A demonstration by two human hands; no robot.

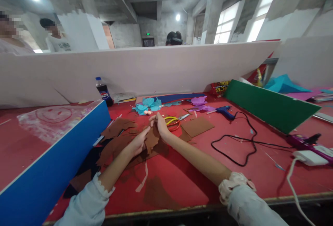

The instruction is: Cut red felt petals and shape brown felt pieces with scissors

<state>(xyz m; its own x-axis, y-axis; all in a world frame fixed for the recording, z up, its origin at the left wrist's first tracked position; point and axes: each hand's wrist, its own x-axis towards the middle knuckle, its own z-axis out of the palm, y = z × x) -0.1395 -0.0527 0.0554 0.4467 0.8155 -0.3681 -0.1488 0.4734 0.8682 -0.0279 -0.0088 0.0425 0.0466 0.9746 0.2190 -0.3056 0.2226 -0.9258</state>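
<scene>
Between my two hands is a cut piece of brown craft sheet (152,140) with a jagged lower edge. My left hand (140,142) grips its left side, fingers pointing up and inward. From the right, my right hand (161,128) is closed on the same piece near its top; some fingertips are hidden. Just right of that hand lie scissors (179,119) with yellow and red handles, blades slightly apart. A flat brown sheet (199,127) is beside them. More cut brown pieces (114,146) are heaped left of and beneath my hands.
Behind my hands lie teal petals (151,104) and a purple flower (198,102). A blue glue gun (225,112) trails a black cord across the red table (208,181). A cola bottle (104,92), blue board (65,160) and green board (270,106) stand around. People are beyond the white partition (161,66).
</scene>
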